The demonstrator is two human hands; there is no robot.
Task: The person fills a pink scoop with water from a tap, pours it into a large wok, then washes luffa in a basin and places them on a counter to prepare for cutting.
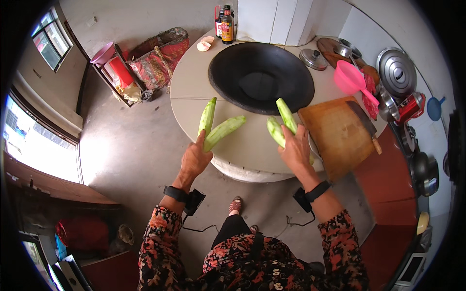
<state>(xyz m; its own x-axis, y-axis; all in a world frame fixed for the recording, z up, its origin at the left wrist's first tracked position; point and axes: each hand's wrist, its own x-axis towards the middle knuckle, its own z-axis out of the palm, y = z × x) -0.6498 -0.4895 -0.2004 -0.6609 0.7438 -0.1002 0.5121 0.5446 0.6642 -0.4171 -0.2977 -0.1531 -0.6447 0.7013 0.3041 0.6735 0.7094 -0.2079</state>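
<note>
My left hand (195,156) grips two peeled, pale green gourds at their lower ends. One gourd (207,114) points almost straight away from me; the other gourd (226,130) slants to the right. In my right hand (295,148) are two more peeled gourds, a longer one (287,115) behind a stubbier one (275,131). Both hands are over the near part of the round pale countertop (251,152). Partly hidden behind my right hand is a white rim (316,149), perhaps of a plate. Beyond the gourds a large black wok (260,78) is set into the counter.
Right of my hand lies a wooden cutting board (335,134) with a cleaver (364,123), its handle past the edge. A pink plastic ladle (351,78) and a metal lid (313,59) sit behind. Sauce bottles (227,27) stand at the back beside pale shells (205,43).
</note>
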